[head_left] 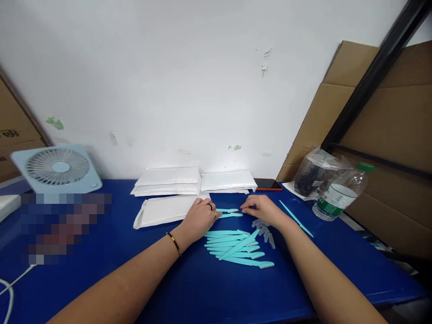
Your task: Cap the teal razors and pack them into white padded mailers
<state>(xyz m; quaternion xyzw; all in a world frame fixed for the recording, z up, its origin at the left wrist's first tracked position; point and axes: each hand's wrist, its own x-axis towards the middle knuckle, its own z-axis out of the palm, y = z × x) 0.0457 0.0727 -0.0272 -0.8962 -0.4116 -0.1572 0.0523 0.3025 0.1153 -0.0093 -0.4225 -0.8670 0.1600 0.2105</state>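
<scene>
Two turquoise eyebrow razors (227, 215) stick out side by side from the fingers of my left hand (200, 216), which is closed over their handle ends. My right hand (259, 208) is just right of their blade ends, with thumb and fingertips pinched together; whatever is between them is too small to make out. Beneath the right wrist lie several clear plastic blade caps (266, 234). Nearer to me is a loose pile of turquoise eyebrow razors (232, 245), mostly pointing right, one slanting across the others. A single turquoise razor (296, 219) lies apart, right of my right forearm.
White padded mailers (167, 176) are stacked along the wall, with another white mailer (165, 211) flat before them. A phone (268, 184) lies at the back. On the right stand a water bottle (340, 195) and a bagged dark container (312, 175); a blue fan (59, 168) stands left.
</scene>
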